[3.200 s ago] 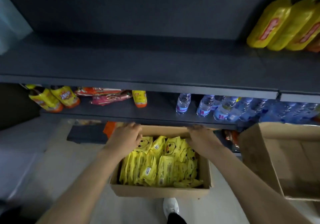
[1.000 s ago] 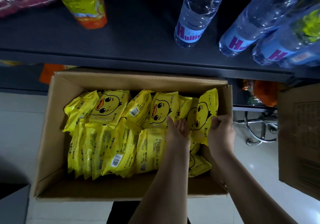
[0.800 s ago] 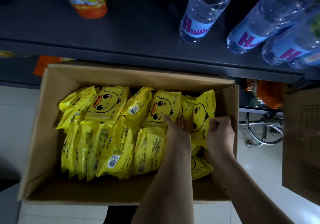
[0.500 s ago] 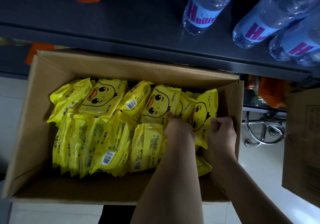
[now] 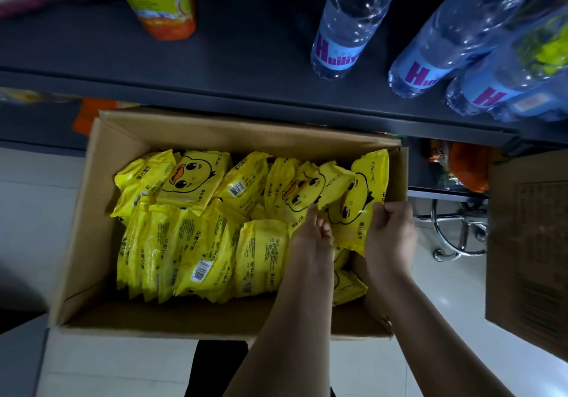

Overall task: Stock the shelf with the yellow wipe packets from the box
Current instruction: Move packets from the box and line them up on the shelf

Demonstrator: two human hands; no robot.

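An open cardboard box point(image 5: 101, 212) on the floor holds several yellow wipe packets point(image 5: 196, 243) printed with a duck face. Both hands are inside its right end. My right hand point(image 5: 390, 237) grips the right edge of an upright packet point(image 5: 356, 209) by the box's right wall. My left hand point(image 5: 313, 237) has its fingers curled round the left side of the same group of upright packets. The dark shelf point(image 5: 246, 58) runs across the top, just above the box.
On the shelf stand three or more clear water bottles point(image 5: 347, 28) at the right and a yellow-orange bottle point(image 5: 159, 0) at the left. A second cardboard box point(image 5: 528, 243) stands at the right. A chrome stand point(image 5: 455, 234) sits on the pale floor between the boxes.
I have bent down from standing over the box to close above it. Over the last second both hands closed tighter round the upright packets at the right end and lifted them slightly.
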